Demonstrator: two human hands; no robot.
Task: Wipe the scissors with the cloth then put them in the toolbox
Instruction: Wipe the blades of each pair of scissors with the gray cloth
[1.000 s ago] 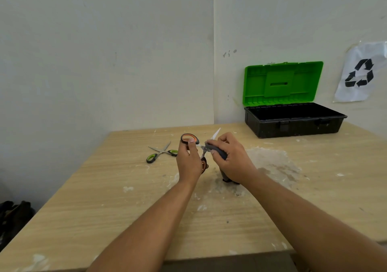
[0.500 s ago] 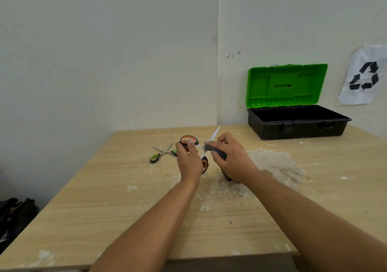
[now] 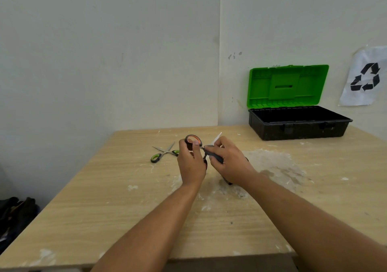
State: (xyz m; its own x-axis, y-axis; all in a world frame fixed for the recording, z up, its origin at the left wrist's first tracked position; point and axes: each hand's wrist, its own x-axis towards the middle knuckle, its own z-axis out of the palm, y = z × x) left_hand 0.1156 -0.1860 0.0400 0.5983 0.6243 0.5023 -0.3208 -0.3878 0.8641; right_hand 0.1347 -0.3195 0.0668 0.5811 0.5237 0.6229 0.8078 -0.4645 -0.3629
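Observation:
My left hand (image 3: 191, 164) grips the orange-and-black handles of a pair of scissors (image 3: 193, 140), held just above the table's middle. My right hand (image 3: 229, 163) pinches a dark grey cloth (image 3: 215, 156) around the blades; one pale blade tip pokes out up and right of my fingers. The rest of the cloth hangs hidden under my right hand. The toolbox (image 3: 297, 125), black with its green lid standing open, sits at the far right of the table against the wall. Its inside looks dark.
A second pair of scissors (image 3: 164, 153) with green-and-black handles lies open on the wooden table (image 3: 104, 209), left of my hands. White dusty smears cover the tabletop right of my hands. A recycling sign hangs on the right wall. Dark bags lie on the floor at left.
Both hands stay together on the scissors and cloth with only slight shifts. The view has drifted a little.

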